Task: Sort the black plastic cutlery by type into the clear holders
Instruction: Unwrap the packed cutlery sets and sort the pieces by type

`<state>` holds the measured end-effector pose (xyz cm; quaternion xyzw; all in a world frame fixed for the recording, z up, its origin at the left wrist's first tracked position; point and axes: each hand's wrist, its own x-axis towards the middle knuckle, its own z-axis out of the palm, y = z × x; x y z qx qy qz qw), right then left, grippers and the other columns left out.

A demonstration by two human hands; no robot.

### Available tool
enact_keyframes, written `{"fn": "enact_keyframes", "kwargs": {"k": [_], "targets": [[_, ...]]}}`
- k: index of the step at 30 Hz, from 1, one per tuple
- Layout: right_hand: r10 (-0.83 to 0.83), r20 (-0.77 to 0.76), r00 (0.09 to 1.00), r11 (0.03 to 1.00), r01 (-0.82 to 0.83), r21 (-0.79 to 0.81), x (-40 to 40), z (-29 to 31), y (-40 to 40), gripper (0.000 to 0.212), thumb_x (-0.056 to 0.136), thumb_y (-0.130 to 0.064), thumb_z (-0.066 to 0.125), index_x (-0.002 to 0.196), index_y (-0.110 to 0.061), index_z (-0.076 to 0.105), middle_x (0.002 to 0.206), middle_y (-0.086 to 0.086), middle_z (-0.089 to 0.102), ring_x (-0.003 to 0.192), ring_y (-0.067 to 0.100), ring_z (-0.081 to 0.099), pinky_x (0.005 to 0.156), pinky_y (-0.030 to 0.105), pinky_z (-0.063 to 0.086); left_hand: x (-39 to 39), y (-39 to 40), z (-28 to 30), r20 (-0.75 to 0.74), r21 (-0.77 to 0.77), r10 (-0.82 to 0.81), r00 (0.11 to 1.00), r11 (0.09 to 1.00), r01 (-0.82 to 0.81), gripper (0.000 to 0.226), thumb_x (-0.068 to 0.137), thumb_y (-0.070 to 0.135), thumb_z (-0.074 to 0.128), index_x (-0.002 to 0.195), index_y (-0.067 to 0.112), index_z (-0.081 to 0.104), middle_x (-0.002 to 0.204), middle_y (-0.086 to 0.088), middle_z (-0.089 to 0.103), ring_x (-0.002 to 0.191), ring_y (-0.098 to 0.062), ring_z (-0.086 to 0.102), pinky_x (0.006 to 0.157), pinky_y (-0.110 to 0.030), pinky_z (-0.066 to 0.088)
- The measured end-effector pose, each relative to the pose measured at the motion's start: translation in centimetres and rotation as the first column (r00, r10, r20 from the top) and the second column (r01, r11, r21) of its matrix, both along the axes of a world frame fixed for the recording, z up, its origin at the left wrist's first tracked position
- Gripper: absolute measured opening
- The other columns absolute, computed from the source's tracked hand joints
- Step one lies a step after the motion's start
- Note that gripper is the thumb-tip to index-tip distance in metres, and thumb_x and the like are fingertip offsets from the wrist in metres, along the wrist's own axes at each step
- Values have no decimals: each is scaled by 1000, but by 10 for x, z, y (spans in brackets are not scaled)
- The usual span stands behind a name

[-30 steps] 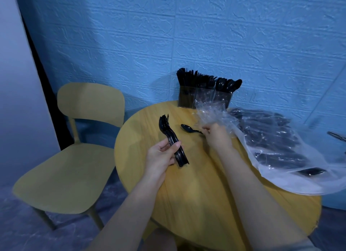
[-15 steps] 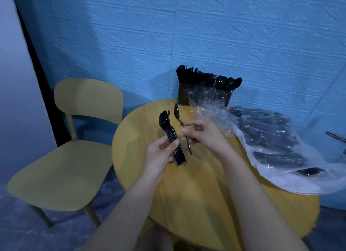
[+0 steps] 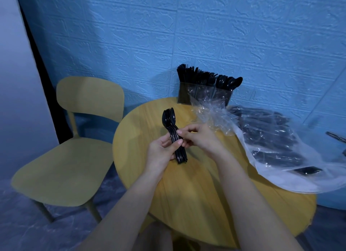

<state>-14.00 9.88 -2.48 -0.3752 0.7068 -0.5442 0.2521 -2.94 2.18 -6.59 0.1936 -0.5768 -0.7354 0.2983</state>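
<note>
My left hand [image 3: 162, 151] grips a stack of black plastic spoons [image 3: 169, 117] by the handles, bowls pointing away from me, above the round yellow table [image 3: 189, 190]. My right hand [image 3: 199, 138] pinches the same stack from the right at mid-handle. At the table's far edge, against the wall, stand the clear holders [image 3: 204, 95], with black cutlery upright in each: knives at left, forks in the middle, spoons at right. A clear plastic bag [image 3: 271, 146] with several loose black cutlery pieces lies on the right side of the table.
A yellow chair [image 3: 74, 144] stands left of the table. A blue textured wall rises right behind the holders. The bag's open mouth lies crumpled in front of the holders. A metal object [image 3: 336, 136] shows at the right edge.
My right hand lifted a single spoon off the table and brought it left onto the stack held by my left hand. Both hands now meet at the stack.
</note>
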Motion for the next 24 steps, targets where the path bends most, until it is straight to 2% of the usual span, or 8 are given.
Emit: {"fn": "enact_keyframes", "kwargs": {"k": [4,8,11,13,16,19,22,24], "targets": [[30,40,999,998,-33,56,-6,10,4,4,85,-9,68,87,-11,66,80,4,61,55,6,52,54,17,47,-1,1,3,16,31,-25,1000,999,25,29,86,2,64,107,22,66,86,6,74,77,-8,71,63,-21,56],[31,148,988,999,-36,31,-22,32,11,14,82,-11,71,94,-7,64,73,5,56,52,7,49,49,17,44,-17,-1,18,41,27,-134,990,991,133,26,85,-2,64,96,21,67,77,7,74,69,-9,70,73,-28,57],[-12,82,997,1000,10,28,-37,55,15,12,82,-9,71,92,-8,63,65,4,57,44,5,48,45,17,41,-41,-4,39,81,-124,-200,977,970,209,25,85,-2,64,94,21,68,72,13,72,70,0,67,72,-18,53],[-63,3,998,997,63,33,-49,71,19,15,82,-7,72,93,-8,62,63,4,57,41,5,48,44,18,41,-61,-6,52,112,-195,-244,963,945,262,23,85,-1,64,101,15,68,74,13,72,70,2,67,69,-15,52],[-137,-129,982,989,143,34,-70,89,27,22,80,-6,74,93,-12,57,65,4,59,42,8,50,44,20,42,-94,-8,69,187,-313,-274,943,894,321,21,85,0,64,105,7,67,83,5,69,70,4,65,74,-18,53],[-231,-220,948,969,245,40,-93,100,33,30,76,-12,79,92,-10,53,63,4,60,40,8,51,40,19,40,-129,-8,81,251,-441,-253,934,829,343,19,84,1,67,101,-8,66,82,0,67,69,4,63,80,-24,53],[-313,-222,923,946,323,11,-121,105,37,27,77,-11,78,94,-6,58,65,4,60,37,7,50,40,20,41,-163,-7,90,263,-558,-218,940,760,333,14,83,5,70,91,-6,68,79,-8,68,70,-5,61,79,-28,53],[-348,-211,914,935,355,-2,-142,108,39,26,77,-10,77,95,-3,60,65,6,62,39,10,52,45,24,47,-186,-9,96,269,-624,-201,942,709,329,14,82,9,72,86,-3,69,76,-8,67,73,-7,58,71,-24,48]]}}
